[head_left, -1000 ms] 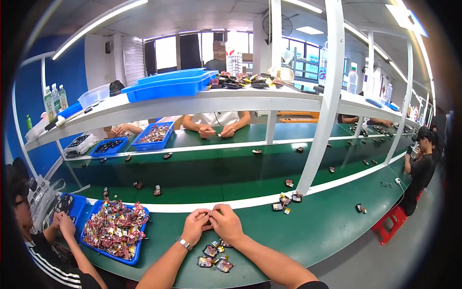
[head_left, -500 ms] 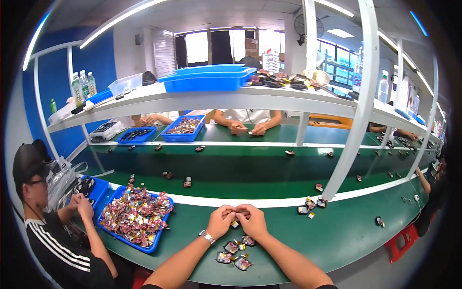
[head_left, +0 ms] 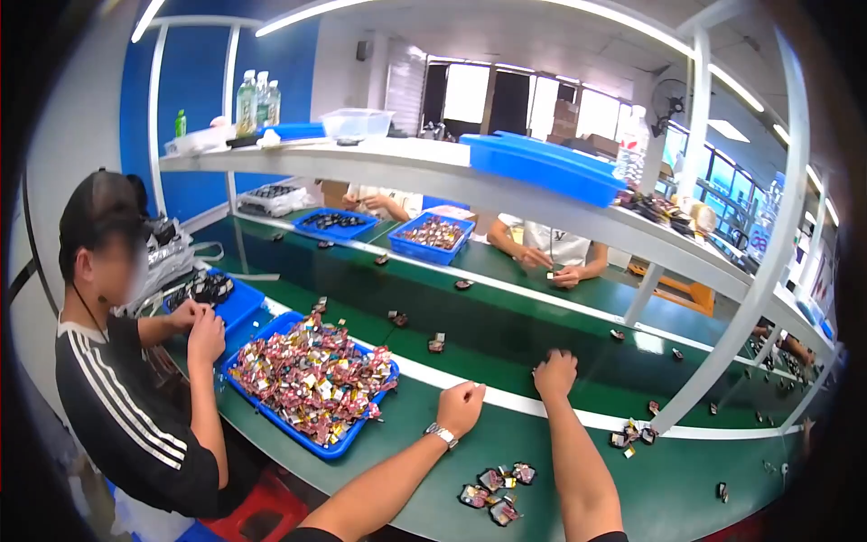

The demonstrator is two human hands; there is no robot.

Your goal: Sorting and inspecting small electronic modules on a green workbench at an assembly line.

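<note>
Above the green conveyor belt (head_left: 488, 361), my right hand (head_left: 556, 375) reaches forward with bent fingers around a small dark part, only its edge showing. My left hand (head_left: 459, 411) is curled closed by the white rail, to the right of a heaped blue tray (head_left: 327, 449); whatever its fingers may hold is hidden. Between my forearms, a small group of black, pink-and-white electronic pieces (head_left: 497, 492) lies on the green bench. The tray's heap of small pink, white and yellow parts (head_left: 307, 370) rises above its rim.
At left, a co-worker in a black striped shirt (head_left: 126, 397) handles something beside another blue tray (head_left: 237, 307). Across the belt, another person's hands (head_left: 551, 269) work. A white post (head_left: 722, 334) and overhead shelf (head_left: 406, 163) frame the bench. Loose pieces (head_left: 632, 438) lie near the post.
My hands have parted: the right has moved forward over the belt, while the left stays back, near the rail. The view has turned left and tilted.
</note>
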